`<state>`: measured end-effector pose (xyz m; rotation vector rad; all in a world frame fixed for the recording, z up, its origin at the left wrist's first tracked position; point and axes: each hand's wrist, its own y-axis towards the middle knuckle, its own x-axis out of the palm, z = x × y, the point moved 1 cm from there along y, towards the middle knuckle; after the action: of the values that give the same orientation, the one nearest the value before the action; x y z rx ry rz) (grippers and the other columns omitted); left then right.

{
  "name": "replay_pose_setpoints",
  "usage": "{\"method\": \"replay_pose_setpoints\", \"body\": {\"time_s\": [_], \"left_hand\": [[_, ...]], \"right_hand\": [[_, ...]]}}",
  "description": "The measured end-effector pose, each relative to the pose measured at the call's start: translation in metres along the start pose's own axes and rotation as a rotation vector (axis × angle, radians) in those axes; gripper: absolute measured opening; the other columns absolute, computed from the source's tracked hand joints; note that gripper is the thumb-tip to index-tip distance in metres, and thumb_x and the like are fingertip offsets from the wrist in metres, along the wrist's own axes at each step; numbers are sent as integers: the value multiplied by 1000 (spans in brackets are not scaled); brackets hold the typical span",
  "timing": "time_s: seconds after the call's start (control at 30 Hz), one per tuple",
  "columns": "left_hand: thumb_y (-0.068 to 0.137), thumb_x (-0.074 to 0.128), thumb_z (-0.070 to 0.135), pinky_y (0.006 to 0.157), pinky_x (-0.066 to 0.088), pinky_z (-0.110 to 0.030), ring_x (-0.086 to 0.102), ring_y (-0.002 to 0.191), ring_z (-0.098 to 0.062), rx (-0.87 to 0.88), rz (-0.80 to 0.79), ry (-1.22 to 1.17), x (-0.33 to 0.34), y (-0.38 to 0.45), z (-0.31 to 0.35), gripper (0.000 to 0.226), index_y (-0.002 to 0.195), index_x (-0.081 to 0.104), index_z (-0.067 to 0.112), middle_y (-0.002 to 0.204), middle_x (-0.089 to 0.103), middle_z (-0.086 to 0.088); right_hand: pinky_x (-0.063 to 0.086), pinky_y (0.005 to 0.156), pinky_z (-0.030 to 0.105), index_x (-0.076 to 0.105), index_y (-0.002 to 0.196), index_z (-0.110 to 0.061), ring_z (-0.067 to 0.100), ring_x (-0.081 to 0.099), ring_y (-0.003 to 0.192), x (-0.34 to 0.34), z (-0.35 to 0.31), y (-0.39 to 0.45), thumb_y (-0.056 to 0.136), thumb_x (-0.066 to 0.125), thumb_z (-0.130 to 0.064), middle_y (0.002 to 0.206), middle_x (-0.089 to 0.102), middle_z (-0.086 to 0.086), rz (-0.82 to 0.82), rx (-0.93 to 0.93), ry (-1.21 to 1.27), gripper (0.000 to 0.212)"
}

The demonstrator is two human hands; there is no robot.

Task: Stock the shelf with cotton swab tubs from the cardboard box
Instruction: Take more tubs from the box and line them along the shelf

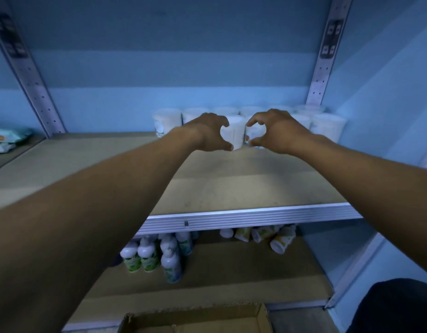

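White cotton swab tubs (pixel 168 121) stand in rows at the back right of the brown shelf board (pixel 231 183). Both my arms reach deep over the board. My left hand (pixel 206 132) curls around the left side of a white tub (pixel 235 133) standing on the board in front of the rows. My right hand (pixel 278 132) wraps thumb and fingers around a neighbouring tub (pixel 249 138) with a coloured label. The two tubs stand side by side, touching. The cardboard box (pixel 195 318) lies open at the bottom edge, its inside out of sight.
A metal rail (pixel 243 218) fronts the shelf. On the shelf below stand white pump bottles (pixel 147 255), with toppled small bottles (pixel 278 239) to the right. Wipe packs (pixel 5 138) lie on the left neighbouring shelf. Perforated uprights (pixel 320 75) flank the bay. Dark clothing (pixel 400 306) fills the bottom right.
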<state>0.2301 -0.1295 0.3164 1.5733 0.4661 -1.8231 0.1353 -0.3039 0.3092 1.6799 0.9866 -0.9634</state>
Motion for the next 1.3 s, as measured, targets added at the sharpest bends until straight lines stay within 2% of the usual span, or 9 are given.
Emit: {"method": "replay_pose_setpoints", "body": {"time_s": [0.13,0.4,0.53,0.67,0.77,0.87,1.03,1.13,1.3], "left_hand": [[82,71,52,109,36,-33,39,136,-19,22,4,29,-5,-36,-6,73,144,44,24,148,45,-1],[83,71,52,106,35,-29,44,134,-18,42,-2,5,-18,-116,-8,72,144,47,23,146,49,2],[81,71,56,105,40,-30,50,127,-16,38,-24,-23,-17,-156,-10,70,141,50,25,143,52,3],[80,71,58,98,43,-27,54,114,-14,28,-29,-55,-10,-194,-16,65,135,56,26,135,57,5],[80,72,57,88,43,-23,53,96,-8,31,-38,-77,-1,-219,-21,58,127,61,26,126,61,5],[79,74,54,85,44,-23,53,88,-7,37,-50,-101,10,-240,-25,52,122,64,24,117,63,4],[78,73,56,88,51,-32,58,95,-12,16,-94,-120,34,-266,-38,51,118,64,25,112,61,3],[80,71,58,87,49,-29,55,99,-12,-4,-161,-109,46,-277,-45,58,125,61,23,118,59,3],[79,73,57,89,52,-33,58,103,-12,-42,-228,-145,67,-291,-57,57,124,62,24,121,60,4]], "right_hand": [[43,97,33,63,126,-29,27,52,120,-7,-17,-32,77,82,-38,126,56,10,14,-32,12,53],[44,100,37,62,123,-34,22,53,118,-5,-49,-90,76,82,-43,124,57,4,-5,-72,86,52],[44,95,31,64,121,-35,14,53,104,0,-68,-120,75,83,-43,119,58,1,3,-116,166,51],[49,96,36,64,118,-37,12,56,105,10,-83,-148,75,82,-45,117,58,-2,-13,-136,225,47],[50,89,33,64,116,-37,12,58,94,22,-93,-168,76,82,-44,113,58,-4,-36,-155,246,44],[47,83,29,66,111,-36,11,58,88,35,-102,-185,75,83,-41,106,60,-5,-38,-170,276,40],[45,74,21,67,111,-30,8,59,83,53,-113,-207,78,83,-36,106,60,-4,-92,-181,320,37],[41,66,13,66,113,-32,2,58,79,69,-115,-215,80,81,-36,108,58,-6,-148,-158,330,36],[54,79,32,65,111,-36,7,60,84,97,-116,-227,78,81,-43,106,57,-9,-202,-114,318,38]]}}
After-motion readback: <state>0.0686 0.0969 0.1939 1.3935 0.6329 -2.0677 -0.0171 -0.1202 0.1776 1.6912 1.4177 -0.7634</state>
